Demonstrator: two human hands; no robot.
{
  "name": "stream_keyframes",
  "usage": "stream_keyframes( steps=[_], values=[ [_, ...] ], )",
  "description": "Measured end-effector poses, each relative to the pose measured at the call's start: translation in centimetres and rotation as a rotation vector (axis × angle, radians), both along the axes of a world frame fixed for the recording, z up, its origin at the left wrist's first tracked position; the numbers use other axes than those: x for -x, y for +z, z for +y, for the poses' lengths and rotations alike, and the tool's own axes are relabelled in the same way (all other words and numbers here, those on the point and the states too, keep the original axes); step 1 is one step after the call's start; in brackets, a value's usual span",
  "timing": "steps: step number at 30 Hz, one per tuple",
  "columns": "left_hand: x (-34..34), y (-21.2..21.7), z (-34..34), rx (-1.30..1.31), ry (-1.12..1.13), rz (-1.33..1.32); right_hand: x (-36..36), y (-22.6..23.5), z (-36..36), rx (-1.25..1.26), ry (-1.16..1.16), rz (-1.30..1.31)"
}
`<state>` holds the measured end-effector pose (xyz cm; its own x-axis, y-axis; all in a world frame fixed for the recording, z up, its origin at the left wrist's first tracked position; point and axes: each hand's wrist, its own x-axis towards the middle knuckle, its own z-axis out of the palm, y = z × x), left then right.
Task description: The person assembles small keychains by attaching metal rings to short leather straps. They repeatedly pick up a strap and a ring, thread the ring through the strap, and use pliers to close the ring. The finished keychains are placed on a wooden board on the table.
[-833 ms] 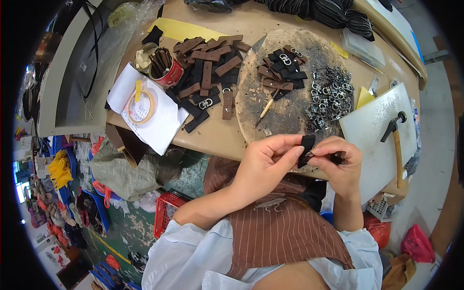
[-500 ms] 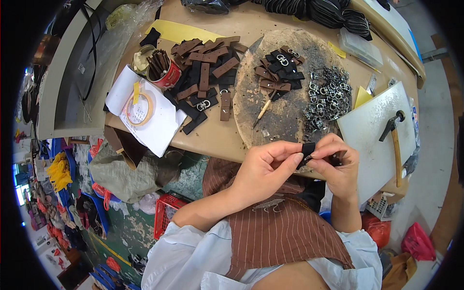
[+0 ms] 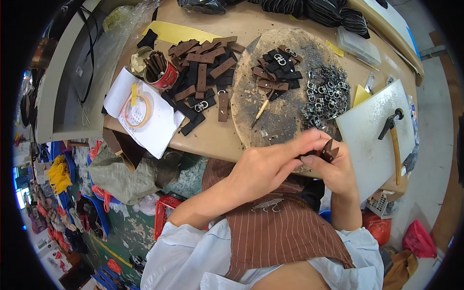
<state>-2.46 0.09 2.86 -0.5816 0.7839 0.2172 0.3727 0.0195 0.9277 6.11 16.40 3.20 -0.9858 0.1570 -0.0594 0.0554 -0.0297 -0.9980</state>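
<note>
Over the table's front edge, my two hands meet around a short leather strap, dark brown on one face, with a black part between the hands. My right hand is closed on it, thumb and fingers gripping while a pointed end sticks up. My left hand is closed on the black part from the left, its fingers curled over and slightly blurred. Just beyond is a round worn board. On it lie brown and black straps, a wooden-handled awl and a heap of metal clasps.
A hammer rests on a white slab at the right. Further left are a heap of strap pieces, a red tin of brown strips, and a tape roll on papers. A clear plastic box lies at the back.
The strap has turned in my hands, so its brown pointed end now shows by my right hand. My left hand has moved its fingers up and over it.
</note>
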Motion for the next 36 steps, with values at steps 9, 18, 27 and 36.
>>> stream_keyframes(
  steps=[9, 18, 27, 36],
  values=[
    [-0.1, -1.8, 0.0, -0.245, 0.062, -1.086, -0.3, -1.5, -1.2, 0.772, -0.258, -0.209],
    [-0.6, -1.6, 0.0, -0.209, 0.088, -1.006, -1.0, -1.3, -2.3, 0.537, -0.287, -0.157],
    [-1.1, -1.7, 0.4, -0.174, 0.078, -1.035, -1.1, -1.5, -2.0, 0.483, -0.273, -0.174],
    [-0.9, -2.7, 0.3, -0.075, 0.077, -0.128, -0.9, -2.2, -0.7, 0.007, -0.129, 0.143]
  ],
)
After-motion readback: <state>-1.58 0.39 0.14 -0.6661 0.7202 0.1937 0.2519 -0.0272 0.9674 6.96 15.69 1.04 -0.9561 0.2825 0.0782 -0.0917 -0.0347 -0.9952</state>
